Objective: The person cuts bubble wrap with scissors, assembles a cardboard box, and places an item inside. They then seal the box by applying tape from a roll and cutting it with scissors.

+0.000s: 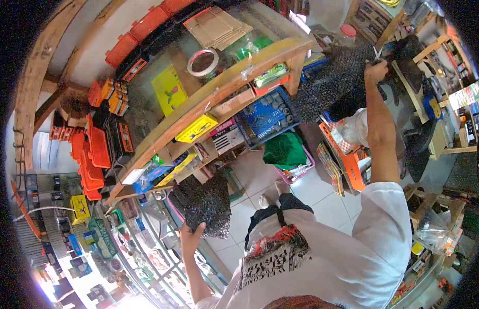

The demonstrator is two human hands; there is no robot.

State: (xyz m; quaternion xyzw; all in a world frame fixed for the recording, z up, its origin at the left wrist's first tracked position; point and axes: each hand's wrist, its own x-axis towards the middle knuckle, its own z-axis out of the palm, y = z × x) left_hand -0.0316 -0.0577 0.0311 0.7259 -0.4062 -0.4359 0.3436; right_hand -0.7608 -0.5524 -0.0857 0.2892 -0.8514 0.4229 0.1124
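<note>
My left hand [191, 238] is closed on the edge of a piece of black bubble wrap [206, 203], which hangs beside the glass display case. My right arm reaches far out to the upper right. There my right hand [376, 72] grips a pair of scissors [377, 52], with the silver blades pointing away from me. Next to that hand, a larger sheet of black bubble wrap [327, 77] drapes past the end of the wooden-framed glass counter [219, 85]. A roll of tape [203, 63] and flattened cardboard [216, 27] lie on the countertop.
A blue basket [267, 116] of small grey parts sits below the counter. Near my feet stands a pink bin [299, 174] with a green bag [285, 151] on it. Orange boxes [342, 149] stand to the right. Stocked glass shelves [146, 247] line the left.
</note>
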